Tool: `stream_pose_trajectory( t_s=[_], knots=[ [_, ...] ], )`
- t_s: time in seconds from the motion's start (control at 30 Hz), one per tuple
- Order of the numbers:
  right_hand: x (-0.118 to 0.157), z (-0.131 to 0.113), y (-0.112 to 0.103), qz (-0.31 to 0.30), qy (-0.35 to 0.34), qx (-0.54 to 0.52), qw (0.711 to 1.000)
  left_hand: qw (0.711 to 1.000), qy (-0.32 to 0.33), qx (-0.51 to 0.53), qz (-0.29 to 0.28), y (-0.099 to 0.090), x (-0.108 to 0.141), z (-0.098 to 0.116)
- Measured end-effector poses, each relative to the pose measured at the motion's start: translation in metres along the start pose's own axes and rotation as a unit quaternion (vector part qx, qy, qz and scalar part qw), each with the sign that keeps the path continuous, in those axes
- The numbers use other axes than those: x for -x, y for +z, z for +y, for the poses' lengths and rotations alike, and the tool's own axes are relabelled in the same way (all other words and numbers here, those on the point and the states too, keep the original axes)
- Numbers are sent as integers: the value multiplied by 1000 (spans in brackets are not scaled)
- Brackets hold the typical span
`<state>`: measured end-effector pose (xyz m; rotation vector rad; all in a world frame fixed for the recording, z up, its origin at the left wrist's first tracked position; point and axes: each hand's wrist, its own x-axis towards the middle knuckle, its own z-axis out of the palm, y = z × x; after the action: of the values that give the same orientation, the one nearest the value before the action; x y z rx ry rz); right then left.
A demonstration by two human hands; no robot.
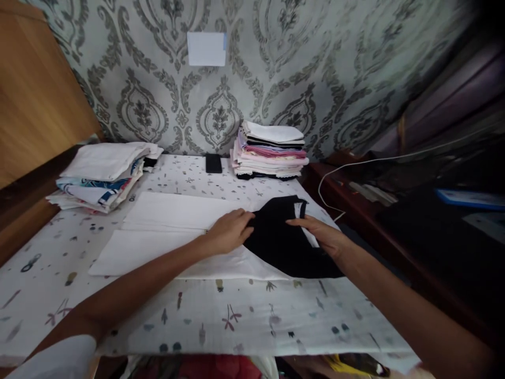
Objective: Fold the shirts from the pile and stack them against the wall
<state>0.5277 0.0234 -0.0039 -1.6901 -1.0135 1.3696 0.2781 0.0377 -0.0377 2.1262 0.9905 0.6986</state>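
Two stacks of fabric, the left stack [102,163] and the right stack [272,150], were set at the far side of the table [307,321], and folding was judged to be complete in both. In front of them, the white cloth [169,210] was laid out flat across the middle of the table, its two long panels lying side by side; the black cloth [276,231] was positioned at its right end. Whether the two were joined as one garment could not be determined. The edge of the black cloth was pinched in the grip of the right hand [329,237], with the thumb uppermost. The left hand [231,231] was placed where white met black, its fingers curled; whether fabric was caught in that grip could not be told. The work in hand was judged unfinished, since neither cloth had been reduced to the stacks' compact form or placed upon them.
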Motion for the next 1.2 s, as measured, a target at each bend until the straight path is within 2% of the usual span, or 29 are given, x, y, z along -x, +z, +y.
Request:
stream_pose_trajectory(
  t_s=[0.07, 0.1, 0.2, 0.3, 0.37, 0.43, 0.57, 0.73, 0.83, 0.97, 1.13, 1.2],
  knots=[
    [5, -11, 10, -20, 12, -14, 1000, 984, -87, 152, 6, -11, 4, -5],
    [8, -18, 16, -32, 16, -18, 999, 963, -134, 232, -1, -15, 6, -8],
    [16, -35, 39, -62, 7, -22, 998, 870, -248, 425, -20, -25, 9, -15],
    [21, -44, 71, -89, 8, -35, 995, 797, -284, 533, -23, -33, 15, -15],
    [23, -45, 95, -110, 16, -50, 993, 768, -282, 574, -16, -39, 19, -13],
    [24, -41, 118, -151, 17, -76, 985, 753, -279, 596, -1, -45, 25, -14],
    [19, -25, 152, -241, -22, -90, 966, 745, -288, 602, 17, -52, 34, -23],
    [7, -8, 164, -223, -45, 5, 974, 752, -289, 593, 17, -50, 40, -30],
    [6, -6, 166, -225, -42, 1, 974, 767, -273, 580, -3, -51, 39, -29],
    [8, -12, 170, -215, -35, -15, 976, 774, -268, 574, -12, -56, 34, -31],
    [12, -14, 178, -225, 5, -65, 972, 789, -286, 539, 70, -65, 31, -44],
    [15, -8, 178, -217, -11, -75, 973, 803, -275, 518, 110, -71, 33, -49]
  ],
)
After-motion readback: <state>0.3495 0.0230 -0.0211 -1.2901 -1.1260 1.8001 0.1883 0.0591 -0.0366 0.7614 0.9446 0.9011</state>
